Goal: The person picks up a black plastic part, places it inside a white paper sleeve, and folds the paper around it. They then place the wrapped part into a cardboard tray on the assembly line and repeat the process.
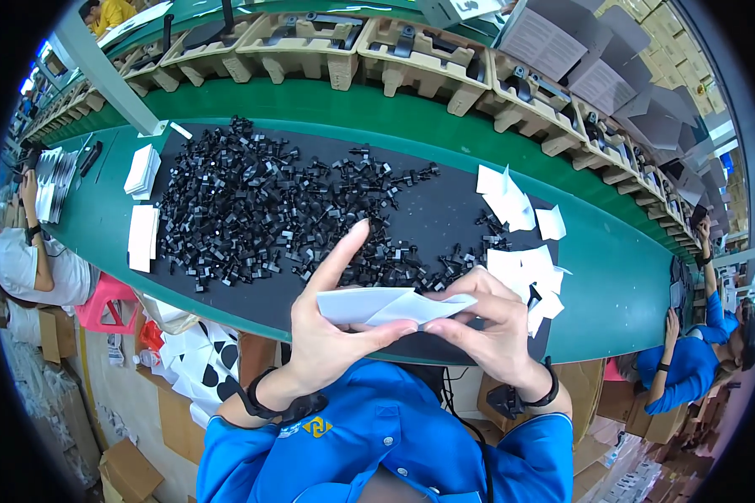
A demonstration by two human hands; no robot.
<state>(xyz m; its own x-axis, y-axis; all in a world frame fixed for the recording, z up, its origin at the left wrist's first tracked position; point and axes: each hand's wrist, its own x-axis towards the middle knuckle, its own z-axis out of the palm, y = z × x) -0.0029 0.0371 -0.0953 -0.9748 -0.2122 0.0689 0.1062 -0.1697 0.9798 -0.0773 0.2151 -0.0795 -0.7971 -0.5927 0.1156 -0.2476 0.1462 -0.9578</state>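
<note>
Folded white paper (pixel 369 308) held over the near edge of a dark mat (pixel 445 205) on a green counter (pixel 617 281): the left hand (pixel 327 327) grips its left end and the right hand (pixel 499 323) its right end, so that both are clamped on the paper, thumbs along its lower border, the left index finger raised toward the mat. A heap of black parts (pixel 235 193) covers the mat's left and middle; loose white sheets (pixel 516 272) lie along its right edge, white paper stacks (pixel 142 239) along its left. Between heap and sheets the mat's own surface shows, giving room toward its far edge; green surface extends to its right, and moulded trays (pixel 341 71) stand beyond its far edge
</note>
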